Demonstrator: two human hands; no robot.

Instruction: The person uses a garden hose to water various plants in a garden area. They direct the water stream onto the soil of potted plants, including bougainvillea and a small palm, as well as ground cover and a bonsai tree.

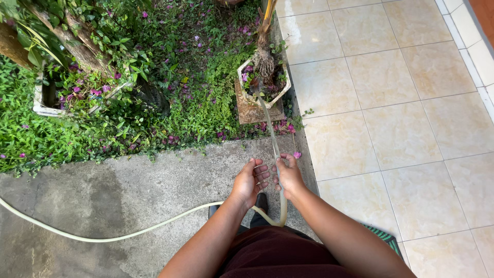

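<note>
A: scene, big to small?
B: cream tile floor (pixel 401 103) fills the right half. grey concrete slab (pixel 103 195) near left, damp in patches. far left is a garden bed (pixel 170 77) of low green ground cover with purple petals scattered over it

A: pots?
B: white square planter (pixel 51 100) far left, half buried in leaves. hexagonal pot (pixel 263 82) on a stone block at the bed's right edge, a bare-rooted plant in it

A: hose?
B: pale garden hose (pixel 128 234) comes in from the left edge across the slab, loops up near the person's lap, passes through both hands, then runs far-ward with its end at the hexagonal pot

A: hands?
B: left hand (pixel 248 183) curled round the hose, fingers wrapped over it. right hand (pixel 288 175) just beside, closed on the same stretch, thumb up. hands nearly touching. dark shoe tip (pixel 261 202) below them

A: step?
B: my read: watering the hexagonal pot, outlet aimed at its soil. can't tell if water is flowing

A: next move needs?
B: judgement only: keep both grips firm and steer the end by small wrist turns so it stays over the pot rim. slack loop at the lap needs room, or it could kink
</note>
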